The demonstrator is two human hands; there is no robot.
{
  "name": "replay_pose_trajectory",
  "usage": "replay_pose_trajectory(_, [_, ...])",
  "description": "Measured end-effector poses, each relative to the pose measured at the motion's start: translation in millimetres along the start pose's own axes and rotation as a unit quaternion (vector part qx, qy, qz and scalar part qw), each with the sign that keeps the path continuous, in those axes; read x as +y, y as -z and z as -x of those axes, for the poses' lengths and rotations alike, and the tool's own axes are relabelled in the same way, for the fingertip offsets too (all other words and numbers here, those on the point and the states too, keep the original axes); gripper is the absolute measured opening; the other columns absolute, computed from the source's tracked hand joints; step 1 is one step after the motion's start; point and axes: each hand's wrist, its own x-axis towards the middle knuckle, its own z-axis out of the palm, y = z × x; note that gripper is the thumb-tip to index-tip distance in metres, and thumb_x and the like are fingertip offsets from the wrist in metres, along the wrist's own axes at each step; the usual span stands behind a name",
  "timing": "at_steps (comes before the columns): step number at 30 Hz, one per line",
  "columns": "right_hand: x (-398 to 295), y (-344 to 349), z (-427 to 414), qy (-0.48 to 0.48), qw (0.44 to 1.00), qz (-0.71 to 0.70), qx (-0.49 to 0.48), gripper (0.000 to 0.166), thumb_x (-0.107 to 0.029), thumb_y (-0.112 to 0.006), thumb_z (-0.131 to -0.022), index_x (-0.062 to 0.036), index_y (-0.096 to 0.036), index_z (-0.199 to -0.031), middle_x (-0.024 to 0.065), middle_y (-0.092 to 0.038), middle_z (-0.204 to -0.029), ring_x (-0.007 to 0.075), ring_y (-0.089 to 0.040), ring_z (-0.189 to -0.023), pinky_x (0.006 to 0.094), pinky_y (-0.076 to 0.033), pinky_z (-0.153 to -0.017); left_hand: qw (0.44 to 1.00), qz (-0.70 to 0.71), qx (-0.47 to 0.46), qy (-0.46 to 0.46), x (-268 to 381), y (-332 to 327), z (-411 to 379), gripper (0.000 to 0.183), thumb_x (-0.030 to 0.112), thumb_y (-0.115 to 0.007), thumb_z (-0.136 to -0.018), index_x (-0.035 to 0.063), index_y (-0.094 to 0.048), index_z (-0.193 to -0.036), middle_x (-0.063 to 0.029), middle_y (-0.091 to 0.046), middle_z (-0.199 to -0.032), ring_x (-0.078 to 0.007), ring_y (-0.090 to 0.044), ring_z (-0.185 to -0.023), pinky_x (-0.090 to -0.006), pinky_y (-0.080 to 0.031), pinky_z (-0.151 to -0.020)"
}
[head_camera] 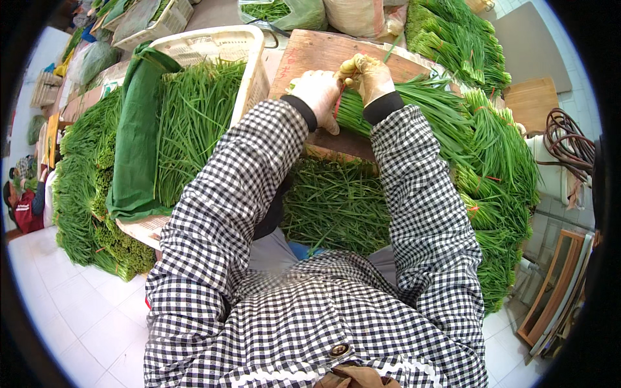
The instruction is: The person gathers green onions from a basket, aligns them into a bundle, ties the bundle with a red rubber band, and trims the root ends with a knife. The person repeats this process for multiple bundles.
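Observation:
A bundle of garlic chives [356, 114] lies on a worn wooden board [310, 53], its leaves spreading to the right. A red tie [338, 103] goes around it near the stem end. My left hand [315, 94], in a pale thin glove, grips the bundle at the stem end, which it mostly hides. Close against it, my right hand [367, 77], in a yellowed glove, pinches the tie above the bundle. The exact finger hold on the tie is partly hidden.
On my left, a white plastic crate [252, 63] holds loose chives [199, 126] beside a green cloth [138, 131]. Tied bundles [499, 140] pile up at right. Leaf scraps [339, 203] lie below the board. A coiled hose or cable [567, 140] hangs far right. Another person [26, 208] is at far left.

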Motion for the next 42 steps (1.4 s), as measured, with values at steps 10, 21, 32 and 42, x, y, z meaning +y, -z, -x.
replay_pose_trajectory(10, [10, 2, -38, 0.031, 0.997, 0.053, 0.053, 0.030, -0.022, -0.053, -0.103, 0.0025, -0.063, -0.089, 0.0127, -0.068, -0.076, 0.0218, -0.066, -0.062, 0.0282, -0.055, -0.051, 0.737, 0.508, 0.393, 0.212, -12, -72, 100, 0.017, 0.006, -0.069, -0.088, 0.0047, -0.067, -0.105, -0.0052, -0.065, -0.102, -0.0137, -0.060, -0.086, -0.0302, -0.052, -0.084])
replay_pose_trajectory(21, [14, 5, -37, 0.048, 0.992, 0.094, 0.062, 0.032, -0.027, -0.056, -0.102, 0.0002, -0.067, -0.089, 0.0110, -0.070, -0.081, 0.0187, -0.066, -0.067, 0.0251, -0.053, -0.055, 0.817, 0.275, 0.424, 0.279, 16, -80, 72, 0.029, 0.010, -0.080, -0.078, 0.0087, -0.072, -0.106, -0.0105, -0.057, -0.100, -0.0223, -0.061, -0.089, -0.0346, -0.052, -0.082])
replay_pose_trajectory(32, [20, 5, -31, 0.091, 0.994, 0.060, 0.023, 0.029, -0.026, -0.059, -0.100, -0.0007, -0.067, -0.090, 0.0098, -0.070, -0.080, 0.0167, -0.064, -0.063, 0.0241, -0.050, -0.053, 0.656, 0.503, 0.465, 0.318, 33, -89, 48, 0.037, 0.000, -0.082, -0.074, 0.0031, -0.065, -0.106, -0.0087, -0.055, -0.105, -0.0180, -0.061, -0.088, -0.0316, -0.053, -0.081])
replay_pose_trajectory(42, [18, -1, -21, 0.097, 0.988, 0.103, 0.057, 0.026, -0.025, -0.059, -0.100, -0.0013, -0.067, -0.092, 0.0085, -0.070, -0.080, 0.0154, -0.065, -0.063, 0.0233, -0.049, -0.054, 0.609, 0.563, 0.435, 0.349, 35, -92, 42, 0.030, 0.006, -0.082, -0.076, 0.0010, -0.070, -0.103, -0.0121, -0.055, -0.114, -0.0222, -0.064, -0.092, -0.0339, -0.054, -0.085])
